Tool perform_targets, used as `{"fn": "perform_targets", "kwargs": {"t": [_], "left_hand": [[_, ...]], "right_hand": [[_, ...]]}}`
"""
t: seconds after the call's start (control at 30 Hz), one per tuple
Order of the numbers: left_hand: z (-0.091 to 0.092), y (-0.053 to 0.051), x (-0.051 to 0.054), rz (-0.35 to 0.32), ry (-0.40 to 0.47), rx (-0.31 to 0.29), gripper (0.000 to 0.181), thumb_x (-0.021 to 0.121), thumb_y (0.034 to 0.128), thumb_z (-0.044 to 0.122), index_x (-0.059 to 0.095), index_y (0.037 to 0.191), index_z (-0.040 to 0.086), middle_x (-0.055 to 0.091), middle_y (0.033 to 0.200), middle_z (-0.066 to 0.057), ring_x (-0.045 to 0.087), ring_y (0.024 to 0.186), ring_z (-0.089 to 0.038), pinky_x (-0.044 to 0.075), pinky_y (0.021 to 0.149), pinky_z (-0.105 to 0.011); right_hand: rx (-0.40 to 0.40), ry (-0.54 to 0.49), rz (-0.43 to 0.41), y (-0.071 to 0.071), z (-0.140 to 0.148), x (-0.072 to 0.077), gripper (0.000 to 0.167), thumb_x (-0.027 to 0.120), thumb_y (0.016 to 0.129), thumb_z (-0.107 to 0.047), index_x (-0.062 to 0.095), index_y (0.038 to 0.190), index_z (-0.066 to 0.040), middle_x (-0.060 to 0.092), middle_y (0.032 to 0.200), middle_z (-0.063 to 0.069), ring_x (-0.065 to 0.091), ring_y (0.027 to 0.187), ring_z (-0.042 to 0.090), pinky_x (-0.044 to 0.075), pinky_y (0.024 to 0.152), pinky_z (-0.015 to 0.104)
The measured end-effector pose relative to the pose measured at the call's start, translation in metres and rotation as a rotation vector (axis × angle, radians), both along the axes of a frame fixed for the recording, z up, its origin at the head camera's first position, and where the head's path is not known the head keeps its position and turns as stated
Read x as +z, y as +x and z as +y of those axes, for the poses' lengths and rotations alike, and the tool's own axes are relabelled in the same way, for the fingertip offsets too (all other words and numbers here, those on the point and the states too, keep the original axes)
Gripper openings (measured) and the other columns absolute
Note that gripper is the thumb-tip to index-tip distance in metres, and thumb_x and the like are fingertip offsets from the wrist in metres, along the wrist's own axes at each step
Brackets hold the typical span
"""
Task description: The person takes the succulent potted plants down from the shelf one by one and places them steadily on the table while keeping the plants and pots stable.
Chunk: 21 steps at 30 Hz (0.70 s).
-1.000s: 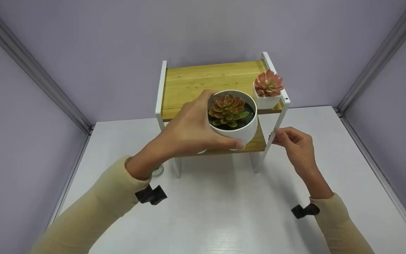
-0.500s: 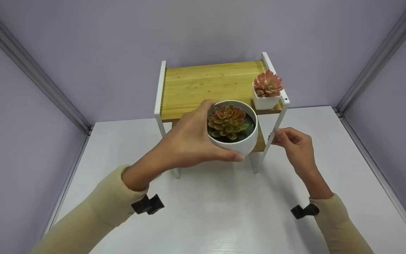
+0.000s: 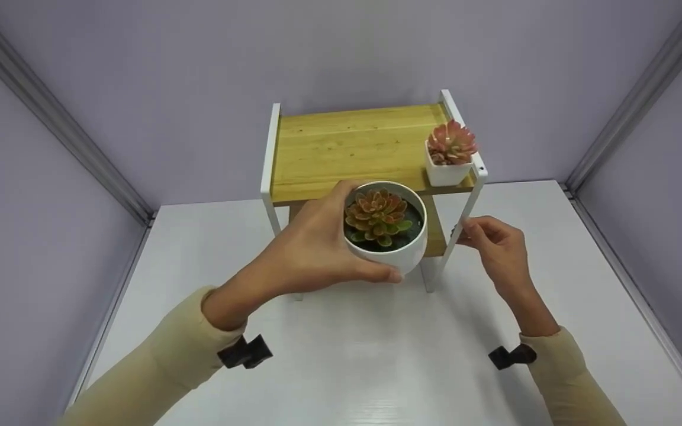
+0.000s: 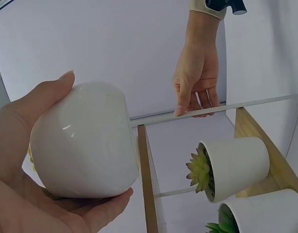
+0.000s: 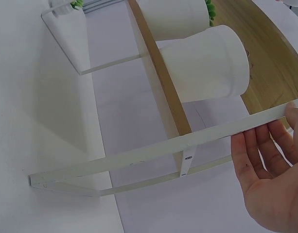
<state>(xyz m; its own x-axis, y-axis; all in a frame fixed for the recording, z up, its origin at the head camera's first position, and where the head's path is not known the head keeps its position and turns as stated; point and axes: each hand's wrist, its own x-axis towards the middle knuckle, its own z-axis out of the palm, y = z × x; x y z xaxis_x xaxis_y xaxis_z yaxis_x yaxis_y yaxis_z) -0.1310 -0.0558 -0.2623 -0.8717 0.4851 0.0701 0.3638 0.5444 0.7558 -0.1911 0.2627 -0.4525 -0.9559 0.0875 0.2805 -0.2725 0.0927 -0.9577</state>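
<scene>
My left hand [image 3: 311,248] grips a round white pot [image 3: 403,258] with a reddish-green succulent [image 3: 378,218], held in front of the shelf's top board [image 3: 347,148]. In the left wrist view the pot [image 4: 85,141] sits between thumb and fingers, its plant mostly hidden. My right hand [image 3: 501,251] holds the white side post [image 3: 459,228] of the shelf. The right wrist view shows that hand [image 5: 270,165] with thumb and fingers around the white bar [image 5: 212,133]. A square white pot [image 3: 447,173] with a pink succulent [image 3: 452,142] stands at the top board's right end.
On the lower board, two white pots [image 4: 241,165] [image 5: 207,65] stand side by side, mostly hidden in the head view. A white table [image 3: 341,367] lies under the shelf. Pale walls [image 3: 169,89] rise behind and at both sides.
My left hand has moved down and toward me with the round pot, uncovering more of the top board's front edge. My right hand has stayed on the post.
</scene>
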Motion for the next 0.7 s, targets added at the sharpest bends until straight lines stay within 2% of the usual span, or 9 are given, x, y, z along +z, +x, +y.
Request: {"fn": "perform_targets", "kwargs": {"t": [0.2,0.43,0.7], "left_hand": [[-0.005,0.002,-0.004,-0.019,0.014,0.010,0.102,0.100,0.0674,0.042,0.045,0.149,0.017,0.064,0.135,0.007,0.062,0.124,-0.011,0.055,0.106,-0.040],[-0.008,0.003,-0.014,-0.026,0.013,0.011,0.106,0.100,0.0672,0.043,0.043,0.153,0.018,0.064,0.136,0.007,0.063,0.124,-0.011,0.056,0.105,-0.041],[-0.011,0.005,-0.024,-0.056,0.016,0.014,0.107,0.101,0.0674,0.041,0.041,0.154,0.018,0.063,0.138,0.004,0.063,0.125,-0.014,0.056,0.105,-0.043]], "right_hand": [[-0.002,-0.012,0.008,0.000,0.001,0.000,0.029,0.066,0.105,-0.016,0.073,0.110,0.012,0.078,0.095,-0.001,0.078,0.092,0.012,0.064,0.089,0.029],[-0.003,0.003,-0.003,0.000,0.001,0.001,0.034,0.066,0.105,-0.020,0.071,0.111,0.013,0.078,0.096,0.000,0.078,0.093,0.013,0.064,0.090,0.029],[-0.011,0.010,-0.009,0.000,0.000,0.001,0.033,0.066,0.105,-0.020,0.072,0.110,0.011,0.078,0.096,0.001,0.078,0.093,0.012,0.064,0.090,0.027]]}}
